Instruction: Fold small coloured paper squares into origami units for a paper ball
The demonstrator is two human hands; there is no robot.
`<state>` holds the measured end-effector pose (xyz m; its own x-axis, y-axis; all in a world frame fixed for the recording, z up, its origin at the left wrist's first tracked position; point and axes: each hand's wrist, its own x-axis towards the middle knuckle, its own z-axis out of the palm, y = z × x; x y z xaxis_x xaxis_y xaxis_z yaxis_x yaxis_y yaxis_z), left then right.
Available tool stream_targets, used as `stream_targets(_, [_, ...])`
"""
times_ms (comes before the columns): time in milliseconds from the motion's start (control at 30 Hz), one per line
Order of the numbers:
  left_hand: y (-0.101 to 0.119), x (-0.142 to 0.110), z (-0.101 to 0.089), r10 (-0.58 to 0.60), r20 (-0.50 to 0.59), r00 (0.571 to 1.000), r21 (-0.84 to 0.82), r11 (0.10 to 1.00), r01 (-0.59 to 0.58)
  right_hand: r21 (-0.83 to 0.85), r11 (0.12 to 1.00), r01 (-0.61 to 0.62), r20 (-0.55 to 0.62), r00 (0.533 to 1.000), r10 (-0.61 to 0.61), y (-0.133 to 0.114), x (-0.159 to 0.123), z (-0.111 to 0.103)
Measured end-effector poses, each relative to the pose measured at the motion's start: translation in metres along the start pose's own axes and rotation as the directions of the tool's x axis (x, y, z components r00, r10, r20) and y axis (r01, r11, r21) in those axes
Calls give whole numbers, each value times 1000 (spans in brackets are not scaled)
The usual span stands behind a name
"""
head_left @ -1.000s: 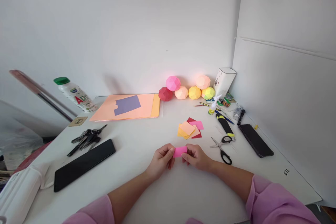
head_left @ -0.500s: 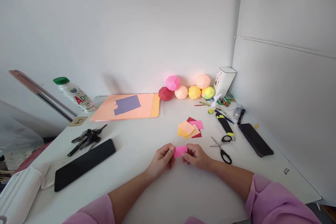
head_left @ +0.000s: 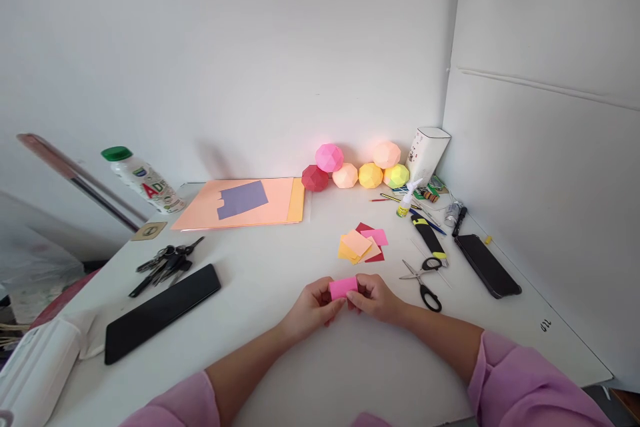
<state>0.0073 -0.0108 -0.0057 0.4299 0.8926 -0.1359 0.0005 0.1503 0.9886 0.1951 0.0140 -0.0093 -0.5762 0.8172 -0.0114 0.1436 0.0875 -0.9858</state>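
Observation:
A small folded pink paper (head_left: 343,287) is pinched between both my hands just above the white table (head_left: 280,273). My left hand (head_left: 313,310) grips its left end with closed fingers. My right hand (head_left: 376,298) grips its right end, thumb and fingers pressed on it. Just beyond the hands lies a small pile of cut paper squares (head_left: 363,245) in orange, pink and dark red.
Scissors (head_left: 424,278), a black-and-yellow cutter (head_left: 428,236), a glue bottle (head_left: 406,199) and a phone (head_left: 487,265) lie to the right. Several paper balls (head_left: 357,168) line the back wall. Orange sheets (head_left: 245,203), keys (head_left: 165,263), a black flat case (head_left: 163,311) and a bottle (head_left: 143,179) are on the left.
My left hand has shifted right and curled closer under the pink paper; the two hands now sit closer together. Everything else stays where it was.

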Motion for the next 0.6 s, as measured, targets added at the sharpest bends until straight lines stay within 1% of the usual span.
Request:
stream_targets(267, [-2,0,-1,19,7,1000,43,999,-19,2,1000,16,14,1000,-16,-1,1,0])
stream_targets(600, [0,0,-1,17,2,1000,7,1000,-17,15,1000,0,24,1000,0,-4,0,-1])
